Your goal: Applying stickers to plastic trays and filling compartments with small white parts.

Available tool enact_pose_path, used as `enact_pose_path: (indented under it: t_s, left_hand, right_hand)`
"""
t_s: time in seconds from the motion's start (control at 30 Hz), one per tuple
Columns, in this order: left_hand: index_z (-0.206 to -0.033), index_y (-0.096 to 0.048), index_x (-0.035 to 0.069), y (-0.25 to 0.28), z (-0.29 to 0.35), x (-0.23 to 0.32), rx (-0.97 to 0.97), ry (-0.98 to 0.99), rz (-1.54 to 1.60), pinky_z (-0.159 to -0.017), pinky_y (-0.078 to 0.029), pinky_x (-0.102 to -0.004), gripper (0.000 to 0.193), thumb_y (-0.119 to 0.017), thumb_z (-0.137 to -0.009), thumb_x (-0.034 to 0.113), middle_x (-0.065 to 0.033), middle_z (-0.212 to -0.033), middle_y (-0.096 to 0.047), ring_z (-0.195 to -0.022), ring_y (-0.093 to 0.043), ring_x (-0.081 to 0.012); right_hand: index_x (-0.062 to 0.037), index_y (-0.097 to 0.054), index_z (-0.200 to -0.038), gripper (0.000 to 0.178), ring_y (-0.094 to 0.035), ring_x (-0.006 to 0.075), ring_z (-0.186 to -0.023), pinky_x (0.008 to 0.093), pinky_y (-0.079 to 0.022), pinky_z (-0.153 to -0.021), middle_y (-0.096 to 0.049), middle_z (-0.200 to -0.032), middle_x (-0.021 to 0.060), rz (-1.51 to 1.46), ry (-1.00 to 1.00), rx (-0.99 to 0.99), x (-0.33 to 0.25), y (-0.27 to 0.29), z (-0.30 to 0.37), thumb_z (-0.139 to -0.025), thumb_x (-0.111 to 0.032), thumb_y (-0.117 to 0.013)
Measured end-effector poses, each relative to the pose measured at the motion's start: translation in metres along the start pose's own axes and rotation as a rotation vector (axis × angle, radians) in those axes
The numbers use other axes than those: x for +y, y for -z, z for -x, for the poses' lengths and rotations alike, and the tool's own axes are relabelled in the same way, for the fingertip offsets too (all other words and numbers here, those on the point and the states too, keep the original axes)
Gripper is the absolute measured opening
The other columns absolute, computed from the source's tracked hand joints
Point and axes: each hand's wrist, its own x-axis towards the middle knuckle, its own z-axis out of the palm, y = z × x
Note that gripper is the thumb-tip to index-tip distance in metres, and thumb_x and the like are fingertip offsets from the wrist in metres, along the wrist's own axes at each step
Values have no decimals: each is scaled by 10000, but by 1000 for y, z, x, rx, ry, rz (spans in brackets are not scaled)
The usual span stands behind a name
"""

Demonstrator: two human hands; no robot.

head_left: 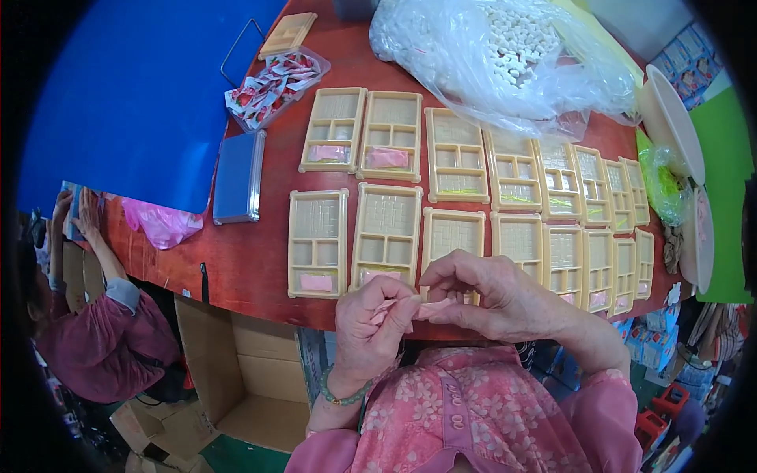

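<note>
Just in front of my body, at the table's near edge, both hands meet over a soft, folded pink piece (434, 310). My left hand (369, 327) is closed with its thumb and finger pinching the piece. My right hand (501, 301) pinches its other end, fingers curled. Under and beyond them, beige compartment trays (386, 206) lie in two rows on the red table (260, 276). A pink packet (316, 282) sits in the near compartment of the leftmost front tray. In the back row, some trays hold thin yellow-green strips (516, 198). My hands partly cover the middle front trays.
A clear plastic bag (426, 47) of small white pieces lies at the back. Left of the trays are a clear box (307, 72) of printed sachets and a blue case (239, 177). A co-worker (110, 339) handles something at the left. Cardboard boxes (268, 386) stand below.
</note>
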Motion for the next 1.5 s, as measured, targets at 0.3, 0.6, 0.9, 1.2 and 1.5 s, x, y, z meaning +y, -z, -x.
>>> enact_pose_path:
  t_s: [0.3,0.6,0.9,1.2,1.5]
  left_hand:
    - [-881,-559,8,-12,1,-1,-4,60,184,-505,-413,-176,85,-561,-934,75,-11,-703,-582,-562,-519,-39]
    - [-899,-561,1,-32,1,-2,74,155,209,-521,-438,-184,69,-560,-934,62,-22,-718,-595,-579,-534,-50]
    - [-933,-548,-6,-31,-7,-7,9,51,117,-515,-438,-187,73,-552,-939,67,-32,-746,-585,-600,-537,-56]
    - [-987,-531,14,-31,-20,-3,18,332,786,-400,-316,-190,135,-490,-958,140,-111,-928,-587,-513,-477,-94]
    - [-1329,-394,-22,-30,-25,3,-18,470,1035,-925,-532,-356,429,-474,-914,49,-198,-1290,-490,-1167,-545,-286]
  right_hand:
    - [-18,-603,-932,182,-553,19,-734,185,-425,-619,-618,-772,-32,-490,-262,-68,6,16,3,-831,-111,-721]
    - [1,-625,-1034,212,-590,61,-788,227,-479,-676,-644,-866,23,-230,-49,36,-1,26,15,-845,-67,-691]
    - [-15,-626,-891,93,-572,54,-734,227,-463,-641,-627,-797,12,49,-208,6,-5,42,10,-830,-53,-685]
    - [10,-637,-874,61,-509,38,-654,209,-425,-585,-582,-701,-27,226,-200,479,39,78,-30,-849,-41,-614]
    - [19,-642,-899,101,-525,90,-596,262,-426,-536,-572,-691,32,480,-116,467,54,78,-52,-841,-59,-615]
